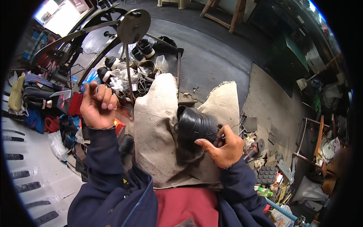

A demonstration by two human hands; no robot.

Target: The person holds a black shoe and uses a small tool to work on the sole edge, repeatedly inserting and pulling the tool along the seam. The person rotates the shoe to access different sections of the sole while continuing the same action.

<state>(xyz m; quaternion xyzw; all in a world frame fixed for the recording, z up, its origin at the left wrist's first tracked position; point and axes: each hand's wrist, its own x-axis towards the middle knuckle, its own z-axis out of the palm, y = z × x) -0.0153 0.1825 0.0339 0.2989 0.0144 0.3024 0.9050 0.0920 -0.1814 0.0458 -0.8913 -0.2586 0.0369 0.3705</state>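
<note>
A black leather shoe (197,125) lies across my lap on a pale, worn cloth apron (155,140). My right hand (224,146) grips the shoe at its right end, thumb along the leather and fingers curled. A small dark piece with a metallic tip shows between those fingers; its kind is unclear. Raised to the left of the apron, my left hand (99,106) is closed on a thin dark thread (141,110). The thread runs taut from there across the apron toward the shoe. Where it enters the leather is hard to see.
A metal machine with a round wheel (134,26) stands ahead on the left. Several shoes (143,49) and plastic bags lie beneath it. Bags and cloth (36,92) are piled at the left. Scraps and tools, including a green bottle (264,192), clutter the floor at right.
</note>
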